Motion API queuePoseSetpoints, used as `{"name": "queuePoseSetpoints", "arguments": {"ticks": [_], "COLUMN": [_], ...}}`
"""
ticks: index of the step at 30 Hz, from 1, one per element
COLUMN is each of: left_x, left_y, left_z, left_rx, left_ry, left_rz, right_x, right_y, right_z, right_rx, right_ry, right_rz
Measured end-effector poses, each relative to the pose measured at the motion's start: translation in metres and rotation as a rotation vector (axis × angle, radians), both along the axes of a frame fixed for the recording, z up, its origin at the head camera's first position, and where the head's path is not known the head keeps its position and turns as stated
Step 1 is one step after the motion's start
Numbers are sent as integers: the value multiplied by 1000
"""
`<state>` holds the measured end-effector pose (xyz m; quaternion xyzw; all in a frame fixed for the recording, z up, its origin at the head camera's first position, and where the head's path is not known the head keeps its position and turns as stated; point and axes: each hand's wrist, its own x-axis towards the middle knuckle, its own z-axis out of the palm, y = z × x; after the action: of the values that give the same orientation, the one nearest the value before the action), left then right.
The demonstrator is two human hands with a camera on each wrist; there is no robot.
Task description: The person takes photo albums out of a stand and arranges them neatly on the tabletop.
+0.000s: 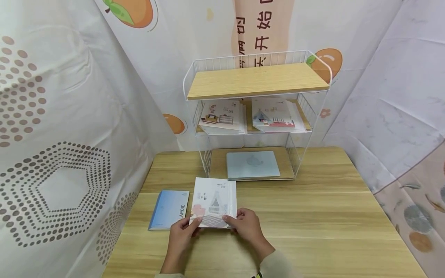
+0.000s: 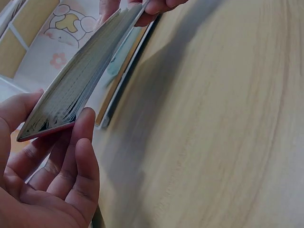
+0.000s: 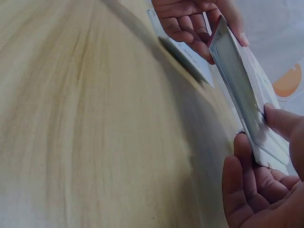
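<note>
A thick white book with a drawn tent and pink shapes on its cover is held above the table in both hands. My left hand grips its near left corner, thumb on the cover and fingers below. At the near right corner my right hand pinches it the same way. The left wrist view shows the page edges of the book and a red strip at its left side. In the right wrist view, the right thumb presses on the cover. A blue book lettered "LAROID" lies left of the left hand.
A white wire rack with wooden shelves stands at the back of the table. Its middle shelf bears a left stack of books and a right stack. One pale blue book lies on the bottom shelf. Printed curtains surround the table.
</note>
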<state>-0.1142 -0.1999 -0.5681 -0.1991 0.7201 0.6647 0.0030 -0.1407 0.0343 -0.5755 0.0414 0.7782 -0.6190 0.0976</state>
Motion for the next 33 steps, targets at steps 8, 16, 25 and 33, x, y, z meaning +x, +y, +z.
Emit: {"name": "queuePoseSetpoints", "arguments": {"ticks": [8,16,25,33], "left_x": [-1,3,4,3], "left_y": [-2,-5,-8,-8], "left_z": [-15,-26,-32,-31], "left_rx": [61,38,53,97], "left_ry": [-29,-45,-33,-28], "left_rz": [68,129,208,231], "right_x": [-3,-1,-5,-7], "right_y": [-5,-10,-21,-26], "right_z": [-13,-21,-24,-24], "right_rx": [65,86,144,162], "right_ry": [-9,11,57,51], "right_rz": [0,23,48,32]}}
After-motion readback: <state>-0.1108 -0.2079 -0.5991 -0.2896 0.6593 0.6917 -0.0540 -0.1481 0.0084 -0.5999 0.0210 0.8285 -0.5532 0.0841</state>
